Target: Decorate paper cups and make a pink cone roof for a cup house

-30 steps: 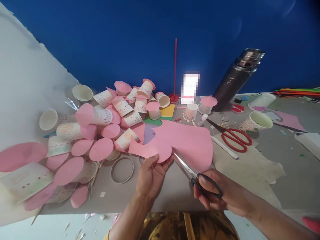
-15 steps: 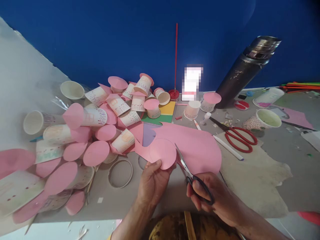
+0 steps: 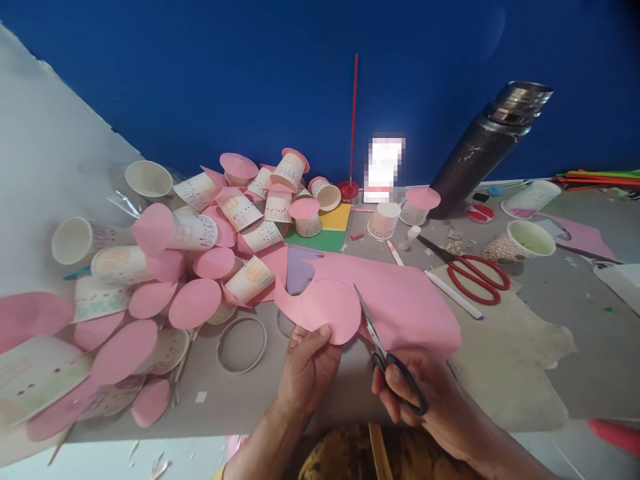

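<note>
My left hand (image 3: pixel 311 365) pinches the lower edge of a pink paper sheet (image 3: pixel 407 303), thumb on top. Beside the thumb, a circle outlined on the sheet is partly cut free along its right side. In my right hand (image 3: pixel 417 387) is a pair of scissors (image 3: pixel 375 330) with black handles, fingers through the loops. Its blades point up and away, at the cut between the round part and the rest of the sheet. The blades look nearly closed. Under the sheet's left part shows a piece of purple paper (image 3: pixel 299 268).
Decorated paper cups (image 3: pixel 240 208) with pink paper discs crowd the left. A tape ring (image 3: pixel 242 345) lies near my left hand. Red-handled scissors (image 3: pixel 477 277), a white marker (image 3: pixel 454 295), a dark flask (image 3: pixel 483 157) and a lit phone (image 3: pixel 384 169) are at the back and right.
The pink sheet has turned slightly in my left hand, its round part shifting a little right and its right end moving right and down. The scissors stay at the cut.
</note>
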### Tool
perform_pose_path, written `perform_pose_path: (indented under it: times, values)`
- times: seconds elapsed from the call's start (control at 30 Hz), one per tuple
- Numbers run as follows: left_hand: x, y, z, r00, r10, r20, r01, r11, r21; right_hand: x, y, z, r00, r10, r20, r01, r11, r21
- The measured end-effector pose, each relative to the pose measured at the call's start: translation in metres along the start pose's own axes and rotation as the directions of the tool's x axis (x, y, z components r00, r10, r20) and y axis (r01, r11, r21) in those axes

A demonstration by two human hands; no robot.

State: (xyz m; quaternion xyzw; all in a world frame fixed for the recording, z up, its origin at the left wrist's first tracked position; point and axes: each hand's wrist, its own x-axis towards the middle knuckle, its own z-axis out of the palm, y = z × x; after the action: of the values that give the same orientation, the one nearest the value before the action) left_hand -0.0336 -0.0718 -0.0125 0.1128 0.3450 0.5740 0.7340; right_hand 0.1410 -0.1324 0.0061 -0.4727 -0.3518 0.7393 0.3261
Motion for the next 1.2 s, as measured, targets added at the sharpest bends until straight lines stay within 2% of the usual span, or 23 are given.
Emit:
perform_pose_path:
  times: [0.2,0.47,1.2]
  values:
    - [-0.0012,-0.0007,-0.0009,1.000,0.004,0.001,-0.004,1.000,-0.002,-0.0008,0.0062,-0.0015,1.000,-0.016,-0.007,0.016,0.999,-0.043]
    - [-0.0034,-0.0009,-0.0039,1.000,-0.012,0.025,0.012,1.000,0.000,-0.0028,0.0027,0.0022,1.000,-0.021,0.019,0.021,1.000,0.018]
    - [-0.0058,-0.0004,-0.0011,1.000,-0.001,0.011,0.001,1.000,0.006,-0.0062,0.0084,-0.0011,0.999,-0.046,0.015,0.046,0.999,-0.023]
